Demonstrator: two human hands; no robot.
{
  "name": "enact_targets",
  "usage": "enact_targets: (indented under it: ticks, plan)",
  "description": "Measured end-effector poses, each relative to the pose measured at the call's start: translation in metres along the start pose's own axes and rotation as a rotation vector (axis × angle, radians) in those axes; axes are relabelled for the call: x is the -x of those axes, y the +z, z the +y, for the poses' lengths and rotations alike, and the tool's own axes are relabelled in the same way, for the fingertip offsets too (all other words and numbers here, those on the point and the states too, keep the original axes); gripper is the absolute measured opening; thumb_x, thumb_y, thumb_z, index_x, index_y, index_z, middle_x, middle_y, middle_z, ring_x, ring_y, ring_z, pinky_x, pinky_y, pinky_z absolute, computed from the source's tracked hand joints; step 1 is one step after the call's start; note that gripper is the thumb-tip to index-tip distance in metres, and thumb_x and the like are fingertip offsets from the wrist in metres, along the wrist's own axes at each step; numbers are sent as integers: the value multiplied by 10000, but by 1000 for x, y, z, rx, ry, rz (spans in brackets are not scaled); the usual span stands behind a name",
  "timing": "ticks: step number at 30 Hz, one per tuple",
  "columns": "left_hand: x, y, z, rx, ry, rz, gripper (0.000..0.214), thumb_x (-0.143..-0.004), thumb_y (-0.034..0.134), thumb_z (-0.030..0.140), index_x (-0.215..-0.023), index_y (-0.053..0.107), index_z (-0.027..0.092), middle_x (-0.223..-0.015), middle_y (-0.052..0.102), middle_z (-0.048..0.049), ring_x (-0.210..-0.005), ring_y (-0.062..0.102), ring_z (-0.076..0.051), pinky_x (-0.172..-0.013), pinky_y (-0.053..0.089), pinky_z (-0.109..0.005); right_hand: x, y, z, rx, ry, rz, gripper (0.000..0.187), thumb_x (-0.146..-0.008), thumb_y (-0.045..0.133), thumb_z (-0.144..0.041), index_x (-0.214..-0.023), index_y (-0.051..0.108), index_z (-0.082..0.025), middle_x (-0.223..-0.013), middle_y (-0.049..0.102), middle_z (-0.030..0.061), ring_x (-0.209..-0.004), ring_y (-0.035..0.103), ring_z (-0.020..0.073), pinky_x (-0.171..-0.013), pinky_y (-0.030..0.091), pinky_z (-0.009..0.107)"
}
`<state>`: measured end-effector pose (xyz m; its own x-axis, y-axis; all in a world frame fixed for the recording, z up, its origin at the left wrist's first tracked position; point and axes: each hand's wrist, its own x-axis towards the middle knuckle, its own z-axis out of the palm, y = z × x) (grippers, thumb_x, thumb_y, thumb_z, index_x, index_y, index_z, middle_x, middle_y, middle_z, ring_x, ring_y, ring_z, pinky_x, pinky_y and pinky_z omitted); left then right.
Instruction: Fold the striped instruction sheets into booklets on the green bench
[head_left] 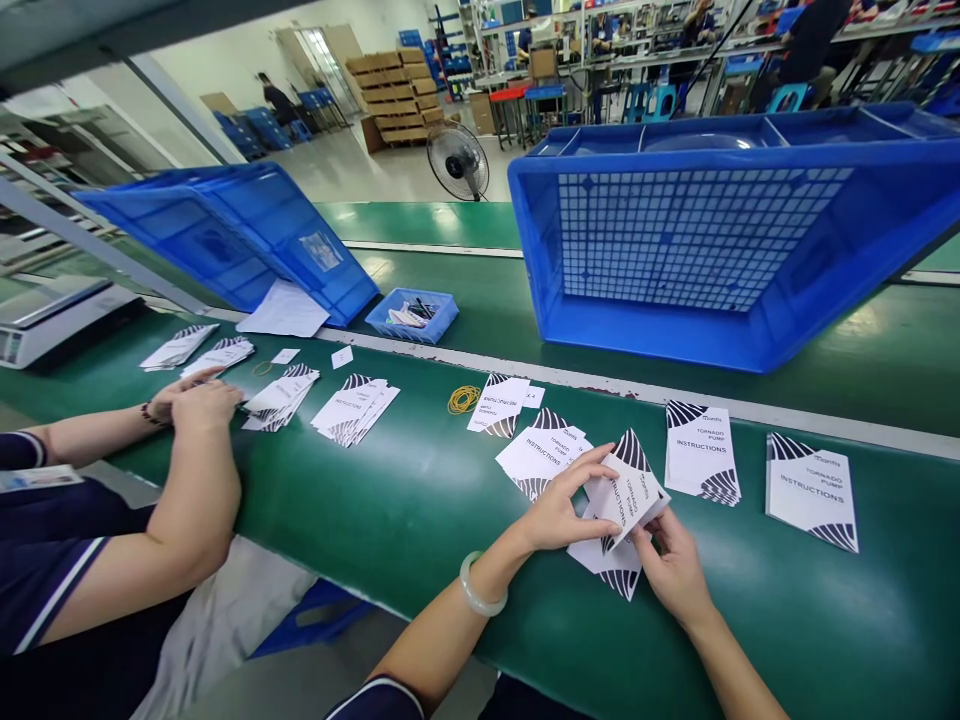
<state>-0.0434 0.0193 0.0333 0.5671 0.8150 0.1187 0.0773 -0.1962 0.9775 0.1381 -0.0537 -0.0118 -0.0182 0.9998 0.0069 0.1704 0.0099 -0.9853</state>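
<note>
My left hand [564, 505] and my right hand [673, 566] both grip a small stack of white instruction leaflets [628, 488] with black striped corners, tilted just above the green table [420, 520]. More leaflets [611, 568] lie flat under my hands. A pale bangle [480, 590] sits on my left wrist. Other piles lie close by: one [541, 452] to the left, one [702, 452] behind and one [811, 490] to the right.
A co-worker's hands [196, 395] rest on leaflet piles [279, 398] at the left. Yellow rubber bands [463, 398] lie near the belt edge. A large blue crate [720, 220], a tilted blue crate [240, 230], a small blue tray [412, 314] and a scale [52, 318] stand behind.
</note>
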Motion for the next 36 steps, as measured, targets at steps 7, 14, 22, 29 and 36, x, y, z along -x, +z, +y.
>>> enact_targets:
  ticks: [7, 14, 22, 29, 36]
  plan:
    - [2, 5, 3, -82, 99, 10, 558, -662, 737, 282, -1179, 530, 257, -1432, 345, -92, -1324, 303, -279, -1082, 261, -451, -2, 0, 10, -32, 45, 139, 291, -789, 597, -289, -1073, 617, -231, -1057, 663, 87, -1025, 589, 282, -836, 480, 398]
    - [4, 8, 1, -69, 210, -60, 600, -705, 698, 239, -1262, 474, 253, -1447, 318, -90, -1351, 248, -280, -1112, 212, -483, -7, -6, -4, -93, 65, 310, 347, -755, 613, -248, -1102, 607, -243, -1157, 625, 75, -1095, 558, 268, -858, 489, 386]
    - [4, 12, -9, -269, 366, -89, 699, -714, 668, 298, -1342, 370, 228, -1469, 265, -95, -1357, 220, -296, -1100, 234, -502, -5, -8, 0, 2, 45, 302, 331, -770, 594, -317, -1074, 620, -189, -1117, 641, 106, -1008, 605, 282, -801, 518, 387]
    - [6, 14, -8, -372, 373, -155, 714, -725, 640, 342, -1359, 333, 223, -1479, 238, -96, -1362, 201, -294, -1099, 238, -479, -7, -12, 0, 74, 75, 375, 385, -770, 595, -352, -1111, 606, -175, -1124, 633, 124, -991, 609, 284, -812, 513, 405]
    - [6, 15, -6, -427, 398, -157, 737, -744, 626, 375, -1379, 288, 215, -1473, 249, -116, -1363, 203, -290, -1100, 232, -475, -7, -14, 7, 47, 45, 367, 413, -775, 606, -361, -1148, 584, -184, -1165, 608, 123, -1034, 584, 283, -872, 477, 435]
